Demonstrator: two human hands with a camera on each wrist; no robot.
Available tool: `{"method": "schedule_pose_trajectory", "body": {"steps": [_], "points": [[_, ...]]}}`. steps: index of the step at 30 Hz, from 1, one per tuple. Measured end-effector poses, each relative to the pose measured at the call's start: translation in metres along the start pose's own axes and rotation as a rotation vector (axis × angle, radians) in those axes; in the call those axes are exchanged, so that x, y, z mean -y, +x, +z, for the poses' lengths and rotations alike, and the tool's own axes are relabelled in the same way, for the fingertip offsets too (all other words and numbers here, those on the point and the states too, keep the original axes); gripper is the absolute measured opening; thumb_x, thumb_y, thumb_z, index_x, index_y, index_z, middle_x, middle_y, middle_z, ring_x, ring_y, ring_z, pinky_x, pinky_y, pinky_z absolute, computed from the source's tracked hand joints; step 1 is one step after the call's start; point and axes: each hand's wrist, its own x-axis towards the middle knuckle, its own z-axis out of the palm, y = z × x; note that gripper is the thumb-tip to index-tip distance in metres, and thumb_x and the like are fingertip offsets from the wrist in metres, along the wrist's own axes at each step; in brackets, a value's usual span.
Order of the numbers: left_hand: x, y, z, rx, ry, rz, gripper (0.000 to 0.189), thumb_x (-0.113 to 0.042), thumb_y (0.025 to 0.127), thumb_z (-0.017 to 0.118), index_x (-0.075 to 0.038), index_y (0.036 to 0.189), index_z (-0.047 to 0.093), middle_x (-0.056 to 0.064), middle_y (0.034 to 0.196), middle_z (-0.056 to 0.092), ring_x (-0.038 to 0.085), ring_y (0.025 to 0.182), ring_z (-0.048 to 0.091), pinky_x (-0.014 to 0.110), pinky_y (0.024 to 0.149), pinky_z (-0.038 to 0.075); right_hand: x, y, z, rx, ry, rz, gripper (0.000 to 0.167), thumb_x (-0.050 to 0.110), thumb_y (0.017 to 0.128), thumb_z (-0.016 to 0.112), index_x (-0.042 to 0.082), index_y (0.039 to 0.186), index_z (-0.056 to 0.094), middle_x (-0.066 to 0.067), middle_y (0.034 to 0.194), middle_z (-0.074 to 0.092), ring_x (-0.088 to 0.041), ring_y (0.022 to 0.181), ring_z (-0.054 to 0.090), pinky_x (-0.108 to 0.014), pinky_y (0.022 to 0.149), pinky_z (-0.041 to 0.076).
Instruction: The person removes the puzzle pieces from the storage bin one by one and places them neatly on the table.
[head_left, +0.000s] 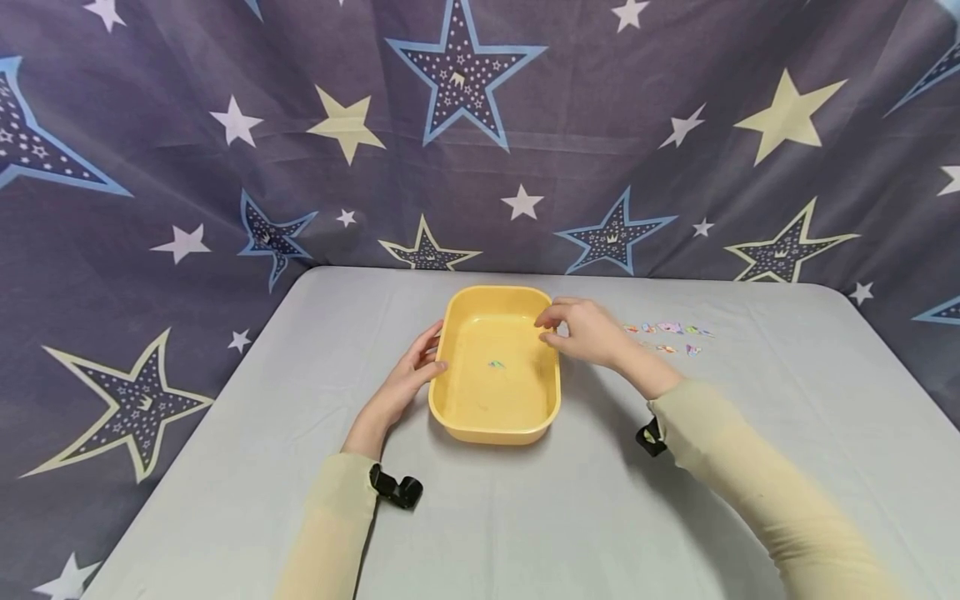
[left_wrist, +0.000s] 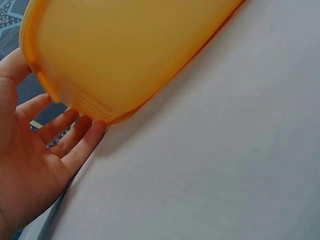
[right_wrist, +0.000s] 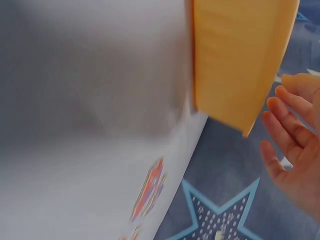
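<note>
A yellow rectangular plastic tub [head_left: 495, 408] with rounded corners stands on the grey-covered table. My left hand [head_left: 405, 383] holds its left side, thumb over the rim and fingers against the outer wall; in the left wrist view, the fingertips [left_wrist: 97, 129] meet the tub's lower edge. Over the opposite rim hovers my right hand [head_left: 588, 333], its fingers loosely bent and a gap between thumb and forefinger. In the right wrist view the right hand [right_wrist: 297, 135] is beside the tub wall [right_wrist: 235, 65], with nothing visible in it. A small green-blue piece [head_left: 497, 364] lies on the tub's floor.
Several small colourful flat cutouts [head_left: 670, 328] lie in two rows on the table, right of the tub and beyond my right forearm. A dark cloth [head_left: 525, 167] with stars hangs behind the table's far edge. Each wrist wears a black camera mount [head_left: 397, 488].
</note>
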Motion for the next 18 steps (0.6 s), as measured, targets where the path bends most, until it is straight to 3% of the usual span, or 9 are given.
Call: {"method": "schedule_pose_trajectory", "body": {"steps": [8,18], "points": [[0.000,0.001,0.000,-0.002,0.002,-0.006,0.064,-0.018,0.085,0.054,-0.036,0.141,0.028,0.005,0.140,0.035,0.026,0.122,0.040,0.047,0.102,0.029,0.022,0.015,0.015,0.084,0.031,-0.018,0.022,0.023,0.080,0.065,0.013,0.099,0.069,0.001,0.094,0.063,-0.015,0.080,0.058,-0.032,0.074,0.045],[0.000,0.000,0.000,-0.004,0.001,-0.010,0.063,-0.017,0.086,0.054,-0.037,0.140,0.028,0.004,0.140,0.035,0.025,0.121,0.042,0.045,0.100,0.032,0.033,0.027,0.030,0.141,0.028,-0.056,0.021,0.019,0.078,0.067,0.012,0.097,0.069,0.001,0.091,0.063,-0.014,0.083,0.059,-0.029,0.072,0.046]]}}
